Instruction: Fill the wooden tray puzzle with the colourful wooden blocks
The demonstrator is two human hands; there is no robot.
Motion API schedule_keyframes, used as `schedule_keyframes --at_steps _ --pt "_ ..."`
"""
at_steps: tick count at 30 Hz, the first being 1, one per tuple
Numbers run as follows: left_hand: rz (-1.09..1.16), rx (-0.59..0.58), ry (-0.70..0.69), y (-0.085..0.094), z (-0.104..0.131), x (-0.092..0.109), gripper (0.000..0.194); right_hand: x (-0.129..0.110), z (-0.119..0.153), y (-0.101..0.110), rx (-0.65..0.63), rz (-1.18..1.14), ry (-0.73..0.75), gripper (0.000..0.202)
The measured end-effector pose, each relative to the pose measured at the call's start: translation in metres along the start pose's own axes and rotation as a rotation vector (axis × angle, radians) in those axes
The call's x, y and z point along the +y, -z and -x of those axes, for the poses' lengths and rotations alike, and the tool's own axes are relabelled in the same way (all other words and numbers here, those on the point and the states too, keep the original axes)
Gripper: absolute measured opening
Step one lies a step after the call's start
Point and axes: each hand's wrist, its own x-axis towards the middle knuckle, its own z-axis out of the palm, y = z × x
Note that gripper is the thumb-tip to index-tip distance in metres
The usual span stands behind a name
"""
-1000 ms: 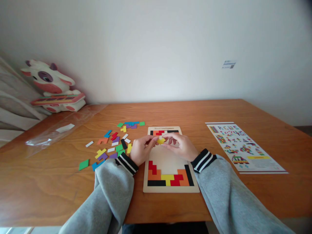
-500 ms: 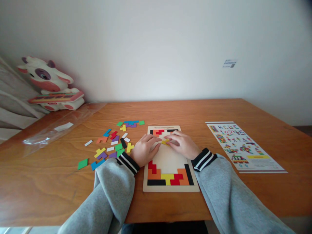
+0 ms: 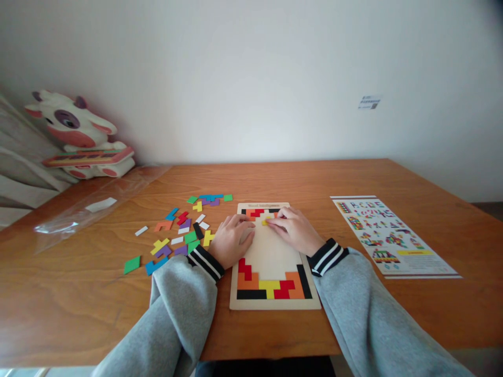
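A wooden puzzle board [image 3: 275,251] lies in front of me, with red, orange, black and yellow pieces fitted along its bottom and top edges. My right hand [image 3: 296,229] reaches over the board's right side, thumb and fingertips closed on a small yellow puzzle piece [image 3: 265,222] near the top row. Part of that piece is hidden by the fingers. Across the board's left edge rests my left hand [image 3: 232,240], fingers bent and thumb apart, holding nothing. It covers some of the left side of the board.
Several loose coloured pieces [image 3: 190,237] are scattered left of the board. A printed pattern sheet [image 3: 393,235] lies to the right. A clear plastic bag [image 3: 78,220] and a toy cow with a keyboard [image 3: 86,141] occupy the left back, by the wall.
The yellow piece has moved up the board, toward the top row, with my right hand. My left hand's fingers have drawn slightly back from it to the left.
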Motion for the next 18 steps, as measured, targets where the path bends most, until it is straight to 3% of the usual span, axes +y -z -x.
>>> schedule_keyframes --at_steps 14,18 --pt "0.035 -0.032 0.014 0.0012 0.0003 0.002 0.017 -0.0049 -0.0022 0.0024 -0.023 0.149 -0.067 0.028" --pt "0.04 -0.024 0.009 0.0014 0.0001 0.0026 0.016 -0.0065 -0.0033 0.0053 -0.004 0.078 0.001 0.028"
